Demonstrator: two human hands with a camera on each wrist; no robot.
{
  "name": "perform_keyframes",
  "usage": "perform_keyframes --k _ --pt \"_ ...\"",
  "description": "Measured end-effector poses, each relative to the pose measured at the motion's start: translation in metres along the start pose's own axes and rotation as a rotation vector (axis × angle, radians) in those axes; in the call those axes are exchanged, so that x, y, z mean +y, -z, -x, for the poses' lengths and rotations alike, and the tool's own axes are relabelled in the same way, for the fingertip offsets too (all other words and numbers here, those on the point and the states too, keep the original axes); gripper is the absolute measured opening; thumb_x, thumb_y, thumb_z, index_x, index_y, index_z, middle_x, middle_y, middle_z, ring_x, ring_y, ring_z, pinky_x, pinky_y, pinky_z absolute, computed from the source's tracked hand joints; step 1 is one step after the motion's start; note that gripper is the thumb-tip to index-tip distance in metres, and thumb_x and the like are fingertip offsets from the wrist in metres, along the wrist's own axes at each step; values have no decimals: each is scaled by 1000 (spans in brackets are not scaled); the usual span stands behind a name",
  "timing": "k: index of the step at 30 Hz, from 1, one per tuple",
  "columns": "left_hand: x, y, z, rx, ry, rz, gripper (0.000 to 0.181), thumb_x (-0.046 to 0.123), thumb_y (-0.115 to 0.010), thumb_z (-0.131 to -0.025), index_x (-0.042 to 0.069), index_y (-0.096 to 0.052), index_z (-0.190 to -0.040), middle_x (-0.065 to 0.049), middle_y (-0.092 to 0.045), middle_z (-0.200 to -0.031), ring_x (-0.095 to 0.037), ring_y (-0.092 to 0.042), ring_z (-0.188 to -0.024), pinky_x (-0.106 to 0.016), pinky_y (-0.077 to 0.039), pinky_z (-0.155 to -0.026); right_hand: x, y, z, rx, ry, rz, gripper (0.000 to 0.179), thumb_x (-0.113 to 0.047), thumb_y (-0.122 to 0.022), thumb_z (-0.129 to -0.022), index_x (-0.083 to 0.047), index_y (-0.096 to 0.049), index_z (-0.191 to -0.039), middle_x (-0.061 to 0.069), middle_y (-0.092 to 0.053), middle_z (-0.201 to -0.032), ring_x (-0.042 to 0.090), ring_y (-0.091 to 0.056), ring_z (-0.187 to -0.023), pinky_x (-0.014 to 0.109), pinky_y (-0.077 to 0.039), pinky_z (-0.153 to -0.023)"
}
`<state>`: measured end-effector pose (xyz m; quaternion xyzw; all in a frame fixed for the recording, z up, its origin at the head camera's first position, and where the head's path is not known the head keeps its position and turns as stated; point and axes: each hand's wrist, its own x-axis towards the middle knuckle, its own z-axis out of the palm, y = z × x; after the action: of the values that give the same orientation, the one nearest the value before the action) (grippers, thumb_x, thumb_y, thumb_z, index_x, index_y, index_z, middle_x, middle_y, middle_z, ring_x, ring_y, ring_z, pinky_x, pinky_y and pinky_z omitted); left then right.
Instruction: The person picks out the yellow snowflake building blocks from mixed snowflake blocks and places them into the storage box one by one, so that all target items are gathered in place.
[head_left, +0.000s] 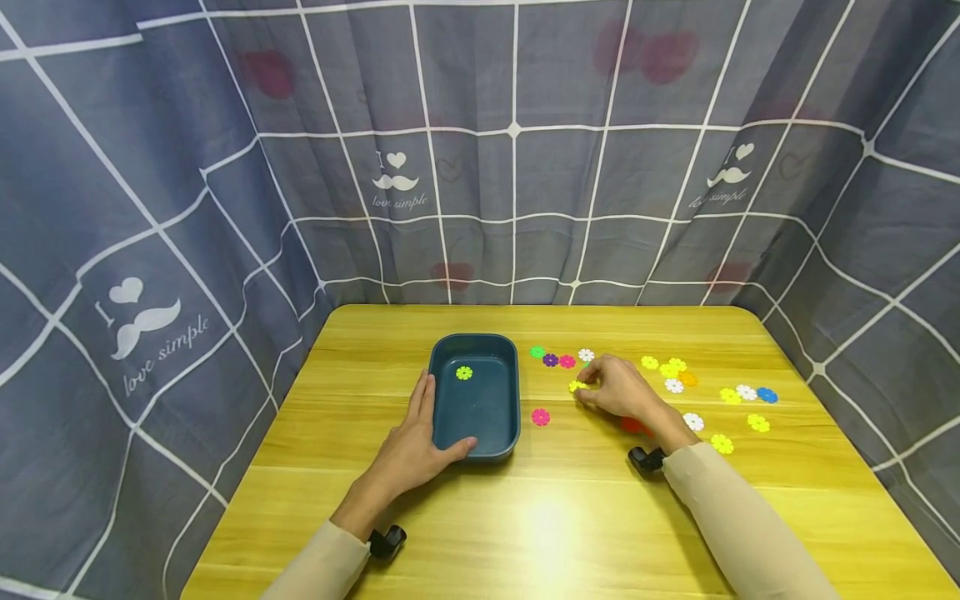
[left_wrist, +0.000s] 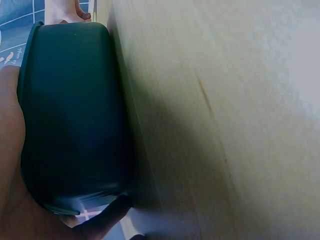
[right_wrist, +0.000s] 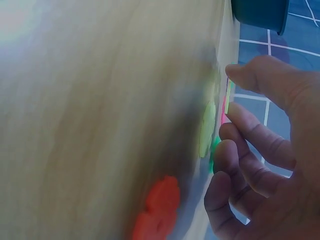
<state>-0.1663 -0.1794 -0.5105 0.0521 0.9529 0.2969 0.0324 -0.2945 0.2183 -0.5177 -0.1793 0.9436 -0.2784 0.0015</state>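
A deep blue-green rectangular tray (head_left: 491, 454) sits on the table with one yellow-green snowflake disc (head_left: 464, 373) inside. My left hand (head_left: 412, 442) rests against it, straight fingers along the left wall and thumb at the near rim. The left wrist view shows that hand beside the tray's dark outer wall (left_wrist: 75, 110). Right of the tray, my right hand (head_left: 618, 390) pinches a yellow snowflake disc (head_left: 575, 387) between thumb and forefinger; its thin edge (right_wrist: 229, 95) shows between the fingertips in the right wrist view. Red discs (head_left: 633, 425) lie partly hidden under this hand.
Loose snowflake discs lie around the right hand: a pink disc (head_left: 541, 417) near the tray, a purple disc (head_left: 551, 360) behind, a blue disc (head_left: 767, 395) and several yellow and white ones to the right. A grey checked curtain (head_left: 480, 183) surrounds the wooden table (head_left: 337, 358).
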Motion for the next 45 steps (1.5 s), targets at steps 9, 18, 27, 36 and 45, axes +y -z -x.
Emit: perform_keyframes --k 9,18,27,36,45 --pt "1 1 0 -2 2 4 137 70 -86 -97 12 -3 -189 -7 3 -200 -58 -68 -146 -72 -61 -114 -5 1 -3 -10 7 -24 30 -29 -96 -97 -7 -86 -115 11 -84 -115 25 -74 -102 47 -62 -96" --pt "2 1 1 -7 4 2 137 71 -86 -98 11 -2 -189 -4 7 -200 -58 -66 -150 -74 -60 -114 -19 2 -8 -4 25 -33 29 -28 -95 -97 -6 -85 -115 12 -83 -115 21 -75 -93 50 -65 -93" --pt "2 0 1 -7 5 6 136 68 -86 -99 11 -2 -189 -7 5 -200 -57 -61 -156 -78 -55 -119 -34 1 -17 -19 18 -34 30 -31 -93 -98 -9 -86 -117 9 -86 -115 16 -75 -88 43 -64 -87" --pt "1 0 -1 2 -11 -6 137 74 -84 -97 11 -5 -189 -7 2 -200 -57 -66 -149 -74 -59 -116 -50 0 -25 -14 49 -29 28 -32 -94 -98 -11 -87 -115 6 -87 -117 18 -72 -90 41 -62 -87" --pt "0 0 0 4 -10 4 136 72 -85 -97 10 -5 -189 -8 1 -200 -57 -67 -148 -75 -59 -114 -69 1 -35 8 103 -33 28 -30 -95 -96 -10 -87 -113 4 -86 -105 18 -75 -91 40 -63 -88"
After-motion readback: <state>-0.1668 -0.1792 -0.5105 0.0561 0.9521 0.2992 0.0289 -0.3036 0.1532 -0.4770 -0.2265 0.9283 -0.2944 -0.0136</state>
